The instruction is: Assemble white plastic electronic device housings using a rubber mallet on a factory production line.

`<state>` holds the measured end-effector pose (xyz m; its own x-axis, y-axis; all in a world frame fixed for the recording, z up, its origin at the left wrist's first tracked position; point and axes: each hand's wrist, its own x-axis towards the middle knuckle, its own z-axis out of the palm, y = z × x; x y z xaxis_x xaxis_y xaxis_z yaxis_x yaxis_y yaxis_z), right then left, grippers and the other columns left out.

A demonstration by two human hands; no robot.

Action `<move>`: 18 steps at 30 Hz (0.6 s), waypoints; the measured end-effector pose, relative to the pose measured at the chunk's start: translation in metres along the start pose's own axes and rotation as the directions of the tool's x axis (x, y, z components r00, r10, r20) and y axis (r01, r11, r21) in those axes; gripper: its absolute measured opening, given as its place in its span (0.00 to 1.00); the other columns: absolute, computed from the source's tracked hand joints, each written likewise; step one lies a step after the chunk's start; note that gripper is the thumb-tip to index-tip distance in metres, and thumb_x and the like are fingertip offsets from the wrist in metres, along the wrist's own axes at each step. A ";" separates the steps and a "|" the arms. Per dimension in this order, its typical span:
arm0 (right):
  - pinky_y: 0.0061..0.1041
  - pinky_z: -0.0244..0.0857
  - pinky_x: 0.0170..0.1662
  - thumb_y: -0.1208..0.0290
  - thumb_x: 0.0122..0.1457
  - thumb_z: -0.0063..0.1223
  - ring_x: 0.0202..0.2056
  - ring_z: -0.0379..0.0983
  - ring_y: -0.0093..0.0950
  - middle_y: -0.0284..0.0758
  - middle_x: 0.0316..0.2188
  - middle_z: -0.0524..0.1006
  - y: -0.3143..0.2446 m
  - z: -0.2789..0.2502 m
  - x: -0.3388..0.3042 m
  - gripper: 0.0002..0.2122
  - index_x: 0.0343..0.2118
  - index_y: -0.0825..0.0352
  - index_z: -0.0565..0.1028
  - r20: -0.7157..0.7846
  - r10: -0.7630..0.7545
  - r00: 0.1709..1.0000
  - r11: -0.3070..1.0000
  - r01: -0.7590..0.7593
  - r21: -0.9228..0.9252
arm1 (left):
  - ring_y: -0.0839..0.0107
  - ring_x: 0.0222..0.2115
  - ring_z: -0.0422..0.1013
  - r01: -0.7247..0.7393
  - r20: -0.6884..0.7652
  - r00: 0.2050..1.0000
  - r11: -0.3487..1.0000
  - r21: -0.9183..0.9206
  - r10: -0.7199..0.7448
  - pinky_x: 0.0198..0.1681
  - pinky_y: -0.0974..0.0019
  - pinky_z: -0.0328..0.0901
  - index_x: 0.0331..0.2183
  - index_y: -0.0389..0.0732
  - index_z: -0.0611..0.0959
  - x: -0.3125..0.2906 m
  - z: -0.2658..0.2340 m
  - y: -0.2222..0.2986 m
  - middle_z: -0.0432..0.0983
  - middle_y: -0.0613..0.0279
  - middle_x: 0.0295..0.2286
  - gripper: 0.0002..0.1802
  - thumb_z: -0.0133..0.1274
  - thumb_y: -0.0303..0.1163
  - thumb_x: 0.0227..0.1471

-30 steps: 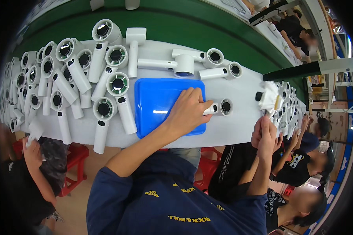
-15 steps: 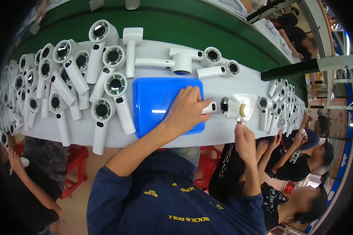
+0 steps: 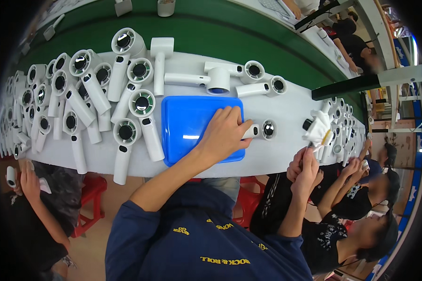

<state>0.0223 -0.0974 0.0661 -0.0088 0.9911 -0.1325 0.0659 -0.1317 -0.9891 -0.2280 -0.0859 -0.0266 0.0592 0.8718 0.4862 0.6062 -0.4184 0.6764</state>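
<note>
My left hand [image 3: 224, 133] rests over the right part of a blue plastic tray [image 3: 185, 117], fingers closed on the handle of a white handheld fan [image 3: 269, 129]. The fan's round head, with its dark centre, points right, beyond the tray's edge. My right hand [image 3: 305, 171] grips a thin-handled tool [image 3: 320, 131] topped with bunched white cloth, which has a yellow band around it. A black part shows at the cloth's left side. The cloth is apart from the fan head, to its right. How the tool is built under the cloth is hidden.
Many white handheld fans [image 3: 75, 122] crowd the pale table [image 3: 286, 157] at left. Several lie beyond the tray, and another cluster [image 3: 344, 119] is at right. A green strip [image 3: 229, 35] runs behind. A dark post [image 3: 347, 86] juts in. People sit on both sides.
My right hand has moved the cloth-topped tool off the fan head, away to the right. The fan's face is uncovered now. My left hand keeps hold of the handle in nearly the same place.
</note>
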 end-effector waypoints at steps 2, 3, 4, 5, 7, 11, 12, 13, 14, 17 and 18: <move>0.17 0.36 0.13 0.60 0.73 0.41 0.11 0.43 0.12 0.19 0.13 0.52 0.003 0.005 -0.002 0.17 0.33 0.70 0.72 -0.031 0.009 0.999 0.998 -0.008 0.057 | 0.66 0.30 0.65 -0.026 0.026 0.999 0.999 0.044 0.025 0.35 0.63 0.59 0.40 0.46 0.88 0.000 -0.004 0.003 0.65 0.63 0.27 0.21 0.68 0.34 0.39; 0.17 0.36 0.13 0.61 0.73 0.41 0.11 0.43 0.11 0.19 0.13 0.52 0.005 0.007 -0.002 0.17 0.37 0.72 0.73 -0.066 0.023 0.998 0.994 -0.016 0.107 | 0.66 0.30 0.65 -0.043 0.026 0.999 0.998 0.051 0.041 0.35 0.63 0.59 0.40 0.46 0.88 0.001 -0.007 0.005 0.65 0.63 0.27 0.21 0.68 0.34 0.39; 0.17 0.36 0.14 0.66 0.72 0.44 0.11 0.44 0.10 0.18 0.13 0.52 0.010 0.011 -0.002 0.15 0.48 0.75 0.74 -0.114 0.038 0.993 0.998 -0.032 0.054 | 0.67 0.30 0.65 -0.012 0.047 0.999 0.998 -0.059 0.014 0.34 0.63 0.58 0.40 0.47 0.89 0.001 -0.012 0.008 0.65 0.64 0.27 0.21 0.68 0.34 0.38; 0.17 0.36 0.14 0.68 0.71 0.46 0.11 0.44 0.10 0.18 0.13 0.52 0.011 0.016 -0.007 0.16 0.53 0.75 0.72 -0.114 0.049 0.992 0.996 -0.041 0.077 | 0.67 0.29 0.65 0.022 0.072 0.997 0.986 -0.167 -0.010 0.33 0.64 0.58 0.40 0.48 0.89 0.000 -0.017 0.012 0.65 0.64 0.26 0.21 0.68 0.33 0.38; 0.17 0.37 0.15 0.68 0.69 0.50 0.11 0.46 0.10 0.17 0.14 0.54 0.010 0.027 -0.019 0.22 0.62 0.74 0.66 -0.077 0.071 0.995 0.989 -0.060 0.133 | 0.68 0.31 0.66 0.068 0.149 0.988 0.976 -0.205 -0.038 0.38 0.65 0.59 0.41 0.49 0.90 -0.004 -0.029 0.020 0.67 0.66 0.27 0.23 0.69 0.33 0.36; 0.17 0.37 0.14 0.62 0.67 0.55 0.10 0.47 0.10 0.19 0.12 0.57 0.011 0.028 -0.046 0.28 0.62 0.77 0.63 0.070 -0.095 0.993 0.927 0.063 0.370 | 0.69 0.37 0.71 0.245 0.294 0.950 0.830 -0.501 -0.103 0.50 0.64 0.60 0.45 0.48 0.88 -0.010 -0.041 0.039 0.73 0.67 0.32 0.27 0.71 0.33 0.36; 0.18 0.37 0.13 0.61 0.67 0.55 0.10 0.47 0.10 0.19 0.12 0.58 0.004 0.032 -0.052 0.29 0.62 0.79 0.63 0.119 -0.176 0.977 0.899 0.110 0.425 | 0.69 0.39 0.71 0.144 0.237 0.971 0.842 -0.521 -0.020 0.49 0.65 0.61 0.45 0.46 0.88 -0.010 -0.042 0.042 0.75 0.67 0.34 0.28 0.71 0.32 0.36; 0.18 0.37 0.13 0.61 0.67 0.56 0.10 0.47 0.10 0.20 0.12 0.58 0.002 0.031 -0.057 0.30 0.61 0.81 0.63 0.113 -0.213 0.970 0.889 0.144 0.436 | 0.69 0.40 0.72 0.042 0.178 0.982 0.844 -0.535 0.064 0.48 0.65 0.61 0.45 0.44 0.88 -0.011 -0.042 0.045 0.76 0.67 0.36 0.28 0.71 0.31 0.36; 0.18 0.36 0.13 0.61 0.68 0.54 0.09 0.45 0.10 0.19 0.11 0.56 -0.003 0.029 -0.061 0.29 0.62 0.79 0.62 0.156 -0.259 0.953 0.881 0.168 0.442 | 0.67 0.42 0.72 -0.002 0.170 0.980 0.856 -0.516 0.105 0.48 0.65 0.62 0.46 0.42 0.87 -0.013 -0.044 0.048 0.77 0.66 0.41 0.28 0.70 0.29 0.37; 0.18 0.36 0.13 0.63 0.70 0.51 0.09 0.44 0.10 0.19 0.10 0.54 -0.013 0.026 -0.072 0.27 0.63 0.79 0.60 0.217 -0.369 0.904 0.840 0.224 0.495 | 0.67 0.43 0.68 -0.056 0.121 0.982 0.827 -0.559 0.148 0.52 0.63 0.60 0.50 0.50 0.86 -0.015 -0.044 0.062 0.75 0.67 0.39 0.30 0.69 0.30 0.40; 0.18 0.36 0.13 0.64 0.70 0.50 0.09 0.44 0.10 0.20 0.10 0.54 -0.016 0.025 -0.074 0.27 0.63 0.79 0.59 0.225 -0.401 0.888 0.828 0.246 0.505 | 0.66 0.43 0.70 -0.104 0.089 0.979 0.824 -0.558 0.184 0.50 0.63 0.64 0.51 0.50 0.85 -0.014 -0.044 0.065 0.75 0.65 0.41 0.32 0.68 0.27 0.40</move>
<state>-0.0031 -0.1689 0.0899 -0.2591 0.9290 0.2643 -0.4511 0.1255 -0.8836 -0.2242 -0.1363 0.0345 0.2402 0.7990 0.5512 0.0509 -0.5774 0.8149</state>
